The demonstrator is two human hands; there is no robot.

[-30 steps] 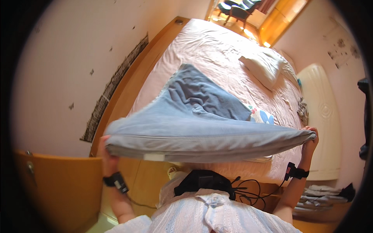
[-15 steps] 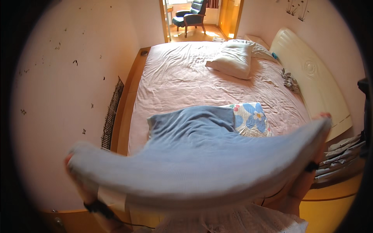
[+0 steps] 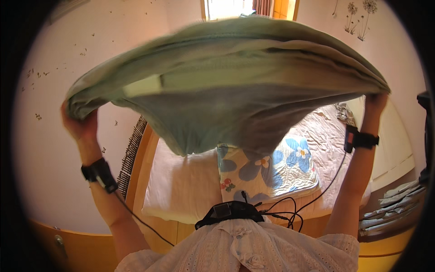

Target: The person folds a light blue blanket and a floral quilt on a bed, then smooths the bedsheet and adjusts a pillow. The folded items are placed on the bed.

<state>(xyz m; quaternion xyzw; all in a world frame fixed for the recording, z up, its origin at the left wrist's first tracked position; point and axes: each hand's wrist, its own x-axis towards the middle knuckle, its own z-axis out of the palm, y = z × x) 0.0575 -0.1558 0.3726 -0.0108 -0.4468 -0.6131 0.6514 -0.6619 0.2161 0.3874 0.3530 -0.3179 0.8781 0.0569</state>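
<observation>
A large grey-blue blanket (image 3: 226,81) billows high in the air in front of me, stretched between my two raised hands. My left hand (image 3: 80,122) grips its left corner at the upper left. At the upper right, my right hand (image 3: 374,102) grips the other corner. Both wrists carry black bands with cables. Below the blanket lies a bed (image 3: 181,186) with a pale pink sheet, and a folded quilt with blue flowers (image 3: 267,170) rests on it. The blanket hides most of the bed's far end.
The wooden bed frame (image 3: 140,167) runs along the left, beside a dark patterned rug (image 3: 130,154). A pale headboard (image 3: 394,154) stands at the right, with folded cloth (image 3: 394,204) stacked below it. A doorway (image 3: 235,7) shows at the top.
Both hands have swung the blanket up from waist height to above head height. It has puffed out and now covers the pillow and far bed that were visible before.
</observation>
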